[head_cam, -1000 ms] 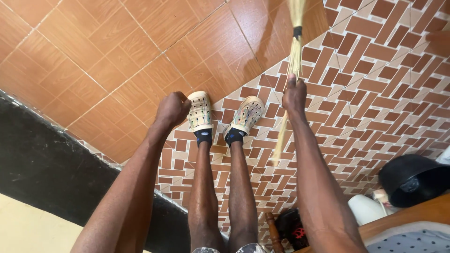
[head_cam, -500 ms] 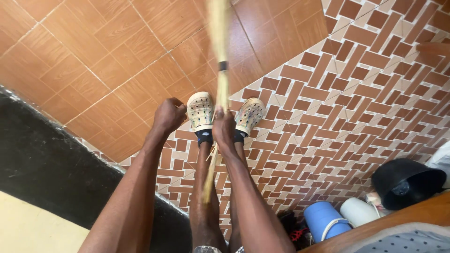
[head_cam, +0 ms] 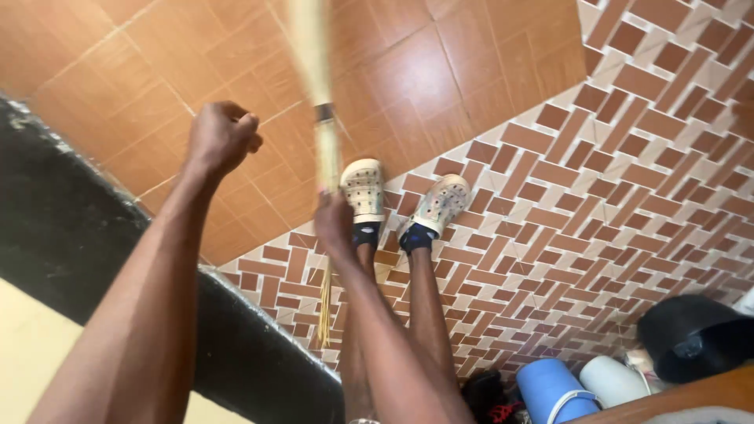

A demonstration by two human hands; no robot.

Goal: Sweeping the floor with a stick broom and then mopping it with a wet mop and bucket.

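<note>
The broom (head_cam: 318, 94) in my right hand (head_cam: 336, 224) is blurred, its bristle end cut off by the top edge. My legs hide part of the floor, and the blue container (head_cam: 550, 391) and black bowl (head_cam: 695, 338) are cropped at the frame's edges.

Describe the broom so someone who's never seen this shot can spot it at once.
Start at the tiled floor and find the two pale perforated clogs at mid-frame. Just left of them the right hand grips the broom, a thin bundle of straw-coloured sticks with a dark band. It is the only long, blurred, yellowish thing there.
</note>
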